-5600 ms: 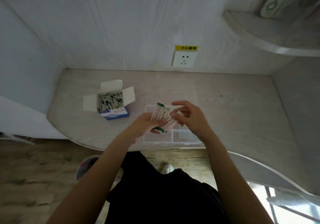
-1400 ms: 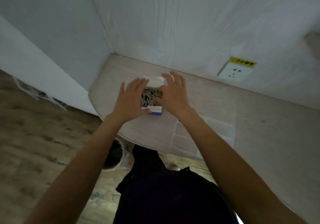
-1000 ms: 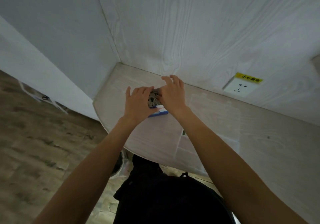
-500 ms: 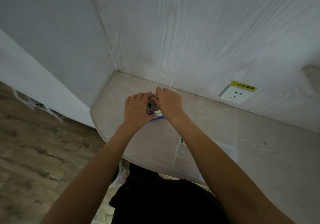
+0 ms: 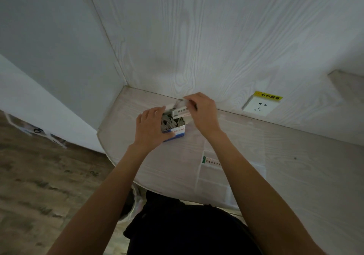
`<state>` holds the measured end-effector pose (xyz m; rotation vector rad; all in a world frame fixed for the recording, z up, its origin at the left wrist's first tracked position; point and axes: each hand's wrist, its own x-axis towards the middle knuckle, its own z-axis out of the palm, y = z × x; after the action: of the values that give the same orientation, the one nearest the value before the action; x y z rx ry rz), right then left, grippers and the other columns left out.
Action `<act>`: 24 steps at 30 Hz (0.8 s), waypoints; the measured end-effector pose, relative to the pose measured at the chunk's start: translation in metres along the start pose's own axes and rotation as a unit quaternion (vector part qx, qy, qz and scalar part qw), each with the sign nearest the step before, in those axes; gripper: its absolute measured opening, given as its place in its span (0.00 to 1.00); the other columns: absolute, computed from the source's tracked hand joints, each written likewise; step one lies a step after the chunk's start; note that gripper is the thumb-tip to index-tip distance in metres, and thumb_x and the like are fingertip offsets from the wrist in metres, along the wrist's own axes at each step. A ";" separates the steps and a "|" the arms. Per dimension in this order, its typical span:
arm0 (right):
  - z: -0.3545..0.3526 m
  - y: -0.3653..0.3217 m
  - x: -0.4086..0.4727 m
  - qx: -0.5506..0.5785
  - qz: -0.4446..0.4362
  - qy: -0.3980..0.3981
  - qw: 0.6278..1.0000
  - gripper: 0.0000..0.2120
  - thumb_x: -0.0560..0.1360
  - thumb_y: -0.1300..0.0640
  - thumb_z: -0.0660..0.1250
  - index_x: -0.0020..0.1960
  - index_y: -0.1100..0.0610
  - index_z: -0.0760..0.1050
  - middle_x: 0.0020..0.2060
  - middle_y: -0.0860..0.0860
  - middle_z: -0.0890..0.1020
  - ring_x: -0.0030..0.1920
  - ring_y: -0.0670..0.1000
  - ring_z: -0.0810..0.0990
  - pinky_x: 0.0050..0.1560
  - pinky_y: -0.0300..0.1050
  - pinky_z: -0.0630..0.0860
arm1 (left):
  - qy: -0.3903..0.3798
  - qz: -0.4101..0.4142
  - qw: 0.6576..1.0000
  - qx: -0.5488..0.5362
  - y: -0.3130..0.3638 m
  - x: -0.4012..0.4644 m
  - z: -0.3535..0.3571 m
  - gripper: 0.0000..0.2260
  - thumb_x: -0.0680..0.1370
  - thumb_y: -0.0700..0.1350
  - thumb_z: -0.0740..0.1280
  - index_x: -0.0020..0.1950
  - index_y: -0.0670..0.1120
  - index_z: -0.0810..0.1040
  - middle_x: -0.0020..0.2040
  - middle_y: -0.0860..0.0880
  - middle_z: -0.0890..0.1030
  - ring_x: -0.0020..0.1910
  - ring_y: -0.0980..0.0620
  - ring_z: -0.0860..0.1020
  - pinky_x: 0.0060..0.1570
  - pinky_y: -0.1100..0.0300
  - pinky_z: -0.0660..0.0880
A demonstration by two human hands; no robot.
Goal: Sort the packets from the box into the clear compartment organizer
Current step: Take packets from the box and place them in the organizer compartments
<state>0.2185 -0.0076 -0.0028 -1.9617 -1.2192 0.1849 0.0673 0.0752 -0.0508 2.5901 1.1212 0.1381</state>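
Observation:
A small blue-and-white box (image 5: 176, 133) stands open on the pale desk, with several grey packets (image 5: 169, 122) inside. My left hand (image 5: 150, 129) grips its left side and front. My right hand (image 5: 202, 111) is closed on a bunch of white packets (image 5: 180, 112) lifted just above the box's far rim. Nearer to me, the clear compartment organizer (image 5: 208, 176) lies flat, partly hidden under my right forearm, and a green-ended packet (image 5: 209, 160) rests in its far-left compartment.
The desk (image 5: 295, 166) sits in a corner of white wood-grain walls. A wall socket (image 5: 258, 106) with a yellow label is at the right, and a shelf edge (image 5: 346, 83) juts out at the far right. The wooden floor (image 5: 39, 176) lies to the left.
My hands went from the organizer to the box. In the last half second my right hand has risen from the box with a bunch of packets in it. The left hand keeps hold of the box.

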 end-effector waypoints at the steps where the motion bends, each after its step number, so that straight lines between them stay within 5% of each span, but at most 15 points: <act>1: -0.010 0.002 -0.002 0.025 0.029 0.021 0.999 0.10 0.74 0.66 0.66 0.54 0.63 0.80 0.46 0.55 0.82 0.44 0.50 0.79 0.44 0.30 0.71 | 0.005 -0.003 1.000 -0.003 0.002 -0.002 -0.004 0.44 0.65 0.64 0.71 0.75 0.47 0.59 0.73 0.43 0.62 0.72 0.41 0.58 0.68 0.44 0.56; 3: -0.032 0.008 -0.009 0.091 0.078 0.047 0.992 0.10 0.74 0.65 0.68 0.54 0.63 0.80 0.45 0.52 0.81 0.44 0.47 0.78 0.44 0.25 0.71 | 0.094 0.044 0.992 -0.069 0.009 -0.007 -0.021 0.41 0.68 0.67 0.66 0.73 0.45 0.62 0.73 0.42 0.62 0.73 0.40 0.56 0.70 0.45 0.55; 5: -0.054 0.016 -0.021 0.147 0.110 0.011 0.983 0.09 0.74 0.64 0.69 0.54 0.61 0.80 0.44 0.51 0.81 0.43 0.46 0.78 0.46 0.31 0.76 | 0.140 0.079 0.968 -0.195 0.026 -0.013 -0.046 0.31 0.74 0.61 0.64 0.71 0.46 0.66 0.71 0.48 0.65 0.71 0.49 0.59 0.70 0.63 0.54; 7: -0.071 0.022 -0.036 0.170 0.112 -0.051 0.978 0.08 0.73 0.63 0.69 0.52 0.58 0.80 0.42 0.49 0.82 0.42 0.45 0.79 0.45 0.41 0.79 | 0.010 0.050 0.941 -0.336 0.054 -0.013 -0.068 0.22 0.78 0.55 0.62 0.70 0.50 0.67 0.66 0.56 0.68 0.66 0.60 0.64 0.60 0.78 0.57; 10: -0.086 0.024 -0.061 0.191 0.095 -0.096 0.972 0.09 0.73 0.64 0.70 0.52 0.56 0.80 0.41 0.46 0.82 0.40 0.38 0.79 0.43 0.35 0.76 | -0.246 0.001 0.892 -0.378 0.082 -0.007 -0.065 0.13 0.79 0.52 0.60 0.63 0.54 0.71 0.57 0.56 0.76 0.57 0.59 0.75 0.56 0.66 0.71; 13: -0.094 0.028 -0.083 0.183 0.097 -0.080 0.975 0.12 0.72 0.64 0.71 0.52 0.51 0.79 0.42 0.40 0.81 0.42 0.36 0.79 0.44 0.31 0.75 | -0.390 0.001 0.818 -0.423 0.100 -0.015 -0.046 0.14 0.78 0.49 0.64 0.63 0.50 0.74 0.54 0.49 0.81 0.55 0.50 0.80 0.56 0.58 0.76; 17: -0.094 0.042 -0.109 0.159 0.120 0.004 0.980 0.15 0.70 0.61 0.73 0.55 0.50 0.78 0.43 0.41 0.80 0.43 0.38 0.78 0.42 0.28 0.72 | -0.387 -0.007 0.780 -0.493 0.119 -0.035 -0.027 0.08 0.77 0.40 0.64 0.55 0.45 0.77 0.46 0.49 0.84 0.45 0.51 0.83 0.45 0.63 0.78; 21: -0.095 0.055 -0.130 0.147 0.266 0.038 0.952 0.10 0.71 0.50 0.72 0.48 0.53 0.77 0.38 0.47 0.81 0.34 0.41 0.78 0.35 0.31 0.74 | -0.348 -0.060 0.790 -0.501 0.126 -0.043 -0.005 0.08 0.75 0.37 0.67 0.53 0.45 0.78 0.43 0.49 0.84 0.42 0.52 0.83 0.41 0.64 0.78; 24: -0.096 0.063 -0.145 0.190 0.297 0.013 0.936 0.08 0.73 0.55 0.71 0.43 0.59 0.77 0.32 0.50 0.80 0.26 0.41 0.76 0.29 0.34 0.73 | -0.333 -0.064 0.820 -0.461 0.127 -0.051 0.008 0.11 0.73 0.38 0.70 0.55 0.44 0.79 0.47 0.45 0.84 0.45 0.51 0.82 0.45 0.61 0.78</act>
<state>0.2340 -0.1903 -0.0222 -1.9148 -0.4873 0.6485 0.1216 -0.0450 -0.0153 1.4832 0.6825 -0.2054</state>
